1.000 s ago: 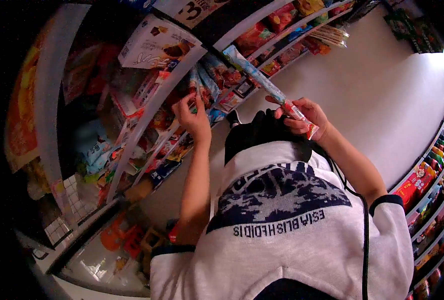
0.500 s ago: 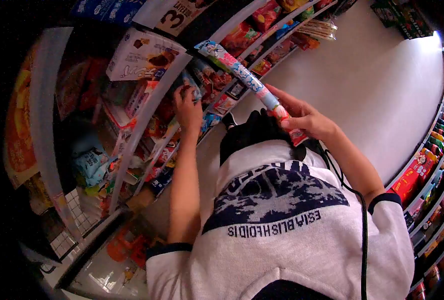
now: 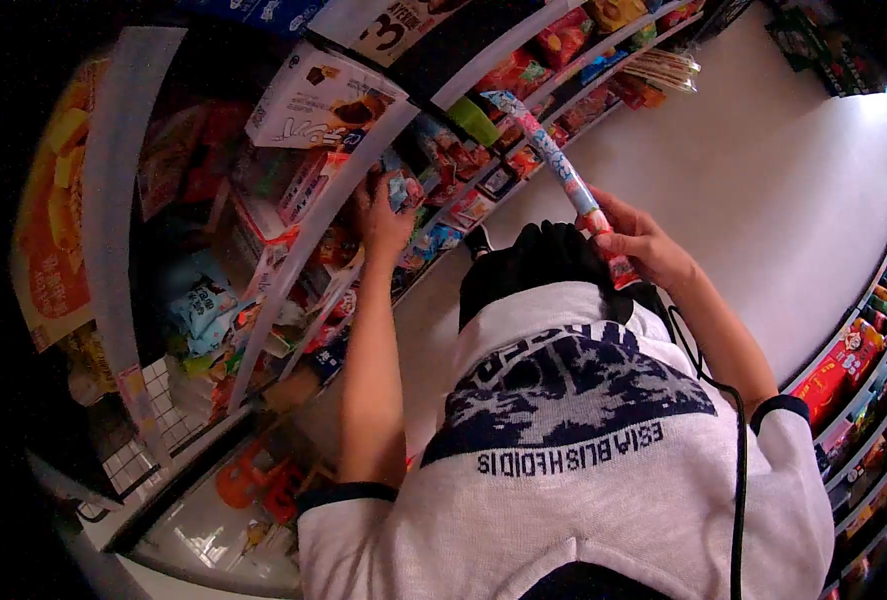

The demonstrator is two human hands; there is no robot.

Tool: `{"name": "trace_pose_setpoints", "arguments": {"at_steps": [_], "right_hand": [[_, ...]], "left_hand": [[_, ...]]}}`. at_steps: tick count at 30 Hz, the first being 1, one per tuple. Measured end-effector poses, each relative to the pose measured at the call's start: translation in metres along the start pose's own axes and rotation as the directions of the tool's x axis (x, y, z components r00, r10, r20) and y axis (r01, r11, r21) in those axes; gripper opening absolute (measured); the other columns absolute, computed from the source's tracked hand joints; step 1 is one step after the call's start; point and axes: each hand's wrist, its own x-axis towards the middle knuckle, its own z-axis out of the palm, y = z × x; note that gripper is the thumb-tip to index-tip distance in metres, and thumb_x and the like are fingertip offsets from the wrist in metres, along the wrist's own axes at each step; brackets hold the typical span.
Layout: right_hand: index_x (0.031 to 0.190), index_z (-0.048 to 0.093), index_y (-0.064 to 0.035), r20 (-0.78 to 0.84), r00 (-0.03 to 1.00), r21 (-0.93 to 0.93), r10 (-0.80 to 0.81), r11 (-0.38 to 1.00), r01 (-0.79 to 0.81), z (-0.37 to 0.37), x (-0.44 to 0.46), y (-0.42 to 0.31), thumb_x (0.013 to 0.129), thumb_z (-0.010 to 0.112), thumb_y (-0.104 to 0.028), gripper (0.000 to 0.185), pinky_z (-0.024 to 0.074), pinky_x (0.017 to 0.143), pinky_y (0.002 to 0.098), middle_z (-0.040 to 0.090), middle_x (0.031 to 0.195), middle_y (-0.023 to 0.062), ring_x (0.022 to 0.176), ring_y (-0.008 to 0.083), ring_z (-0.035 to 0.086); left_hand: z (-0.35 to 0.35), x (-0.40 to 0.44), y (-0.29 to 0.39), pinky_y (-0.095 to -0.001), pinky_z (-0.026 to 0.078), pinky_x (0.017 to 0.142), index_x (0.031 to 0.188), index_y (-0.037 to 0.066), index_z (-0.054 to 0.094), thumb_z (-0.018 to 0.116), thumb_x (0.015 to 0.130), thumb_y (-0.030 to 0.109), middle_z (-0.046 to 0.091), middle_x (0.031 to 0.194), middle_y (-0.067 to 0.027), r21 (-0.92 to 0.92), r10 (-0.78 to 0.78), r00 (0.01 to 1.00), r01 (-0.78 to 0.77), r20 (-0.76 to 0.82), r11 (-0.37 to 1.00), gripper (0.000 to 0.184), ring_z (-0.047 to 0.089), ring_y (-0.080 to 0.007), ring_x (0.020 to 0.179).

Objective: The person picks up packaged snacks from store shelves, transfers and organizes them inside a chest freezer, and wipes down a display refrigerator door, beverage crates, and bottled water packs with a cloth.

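Observation:
My right hand (image 3: 644, 242) is closed around the lower, red end of a long, thin tube-shaped packet (image 3: 562, 172). The packet is blue, white and pink, and slants up and left from my fingers. On the left, my left hand (image 3: 386, 215) is raised at the shelf edge, its fingers bent around a small pale-blue and pink packet (image 3: 401, 192). Part of those fingers is dark and hard to make out. More long packets (image 3: 446, 148) lie on the shelf just right of that hand.
A white snack box (image 3: 324, 98) stands on the upper left shelf, above a light-blue bag (image 3: 204, 305). A green object (image 3: 474, 121) is at the shelf's edge. Shelves of colourful packets (image 3: 844, 365) run along the right. Wooden sticks (image 3: 662, 70) jut out at the top.
The long packet has tilted more upright in my right hand, which has moved slightly right. My left hand's fingers have bent around the small packet. The green object has come into view.

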Motion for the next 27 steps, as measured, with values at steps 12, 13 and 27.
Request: {"name": "trace_pose_setpoints", "arguments": {"at_steps": [12,13,27], "right_hand": [[0.139,0.026,-0.0061,0.008,0.995,0.131,0.100,0.986,-0.100,0.005,0.019,0.007,0.081,0.056,-0.010,0.065,0.0476,0.071,0.0232,0.053,0.108,0.0067,0.081,0.0129,0.054],[0.138,0.028,-0.0056,0.026,0.996,0.156,0.086,0.984,-0.089,0.003,0.025,0.010,0.081,0.055,-0.010,0.063,0.0484,0.070,0.0240,0.053,0.105,0.0071,0.079,0.0135,0.054],[0.091,0.056,0.0007,0.198,0.917,0.534,0.347,0.746,-0.398,0.047,0.085,0.017,0.088,0.058,-0.025,0.026,0.0506,0.046,0.0237,0.061,0.074,0.0070,0.055,0.0138,0.059]], "left_hand": [[-0.008,-0.013,0.041,-0.0510,0.033,0.087,0.096,0.018,0.067,0.071,0.073,0.018,0.050,0.112,-0.0043,0.337,0.348,0.926,-0.284,-0.147,0.898,0.023,0.041,-0.0306,0.108],[-0.014,-0.013,0.053,-0.0490,0.034,0.087,0.096,0.018,0.067,0.071,0.073,0.017,0.051,0.108,-0.0050,0.321,0.373,0.910,-0.304,-0.180,0.897,0.023,0.043,-0.0299,0.104],[-0.043,-0.084,0.184,-0.0319,0.050,0.071,0.100,0.007,0.065,0.070,0.073,0.010,0.056,0.096,-0.0062,-0.123,0.679,0.734,-0.676,-0.030,0.726,0.027,0.059,-0.0221,0.086]]}}
